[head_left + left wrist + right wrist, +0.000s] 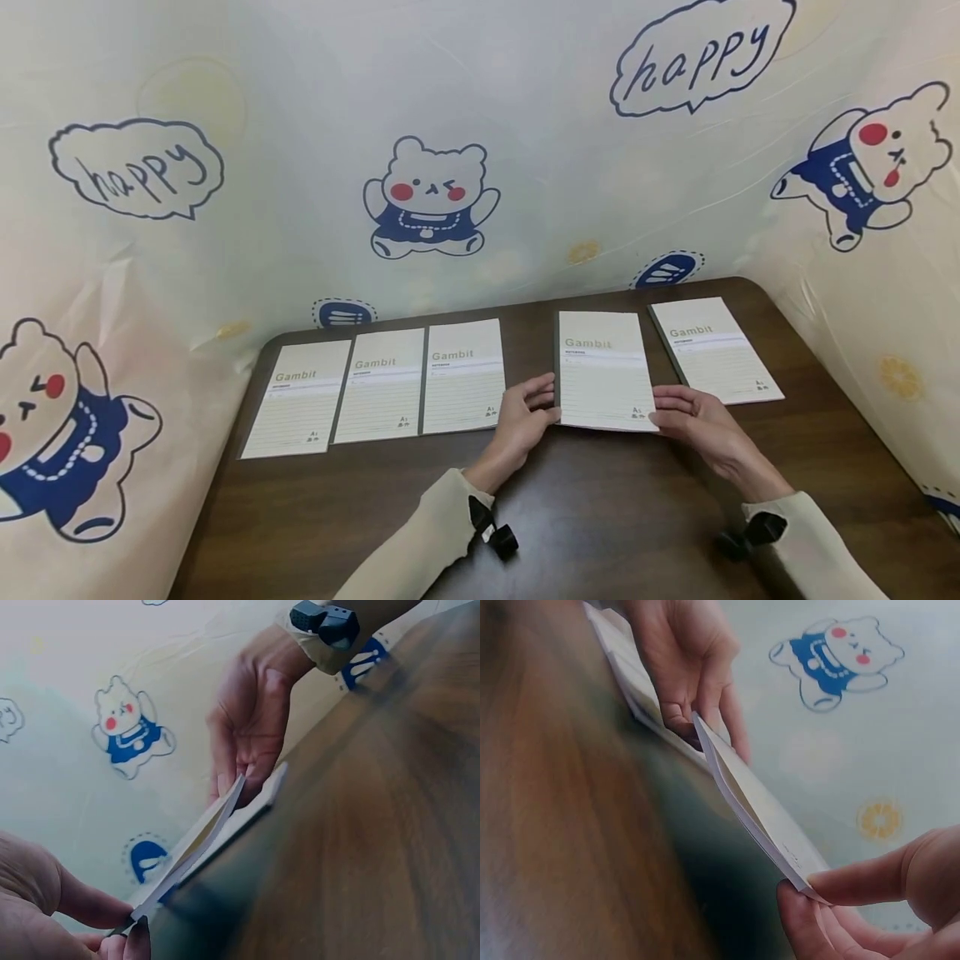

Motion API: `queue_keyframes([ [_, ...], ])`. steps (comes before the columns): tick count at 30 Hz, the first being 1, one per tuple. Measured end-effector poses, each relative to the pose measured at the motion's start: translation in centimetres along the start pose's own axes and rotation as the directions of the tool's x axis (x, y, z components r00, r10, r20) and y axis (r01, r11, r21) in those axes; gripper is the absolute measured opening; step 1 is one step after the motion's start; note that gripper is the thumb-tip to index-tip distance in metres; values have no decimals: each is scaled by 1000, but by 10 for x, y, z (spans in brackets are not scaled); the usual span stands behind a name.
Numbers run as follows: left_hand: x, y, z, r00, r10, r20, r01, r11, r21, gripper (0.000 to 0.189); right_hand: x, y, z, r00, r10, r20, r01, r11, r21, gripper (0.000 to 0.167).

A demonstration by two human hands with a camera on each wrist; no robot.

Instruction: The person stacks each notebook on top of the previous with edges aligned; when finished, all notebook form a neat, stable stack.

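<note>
Between both hands is a pale Gambit notebook with a dark spine, raised off the table in the wrist views. My left hand pinches its spine-side lower corner, thumb on top and fingers beneath. On the opposite lower corner, my right hand pinches it the same way. The left wrist view shows the cover bowed slightly away from the pages. From the right wrist side, the notebook's page edge runs between thumb and fingers.
Several like notebooks lie on the brown table: a row at left, with its rightmost notebook beside my left hand, and another notebook at right. A printed bear curtain stands behind the table's back edge.
</note>
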State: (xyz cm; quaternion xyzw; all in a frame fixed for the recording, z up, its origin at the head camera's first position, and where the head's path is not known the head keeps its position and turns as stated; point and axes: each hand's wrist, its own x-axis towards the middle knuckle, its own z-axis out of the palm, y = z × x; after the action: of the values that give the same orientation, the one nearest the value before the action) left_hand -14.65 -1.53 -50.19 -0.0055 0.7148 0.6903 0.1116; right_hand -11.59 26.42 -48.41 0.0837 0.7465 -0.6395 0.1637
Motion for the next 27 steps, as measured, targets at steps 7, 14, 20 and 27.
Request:
queue_keyframes([
  [7,-9,12,-35,999,20,-39,-17,998,67,57,14,-21,27,997,-67,46,66,998,12,61],
  [14,-17,9,-67,997,11,-77,-5,998,67,57,31,-23,59,992,-85,97,80,995,54,58],
  [20,-21,4,-98,990,-6,-140,16,997,70,55,49,-24,91,990,-60,131,50,996,72,55],
  [27,-27,-2,-124,971,7,-239,40,981,191,54,66,-23,123,988,-52,144,42,997,69,52],
])
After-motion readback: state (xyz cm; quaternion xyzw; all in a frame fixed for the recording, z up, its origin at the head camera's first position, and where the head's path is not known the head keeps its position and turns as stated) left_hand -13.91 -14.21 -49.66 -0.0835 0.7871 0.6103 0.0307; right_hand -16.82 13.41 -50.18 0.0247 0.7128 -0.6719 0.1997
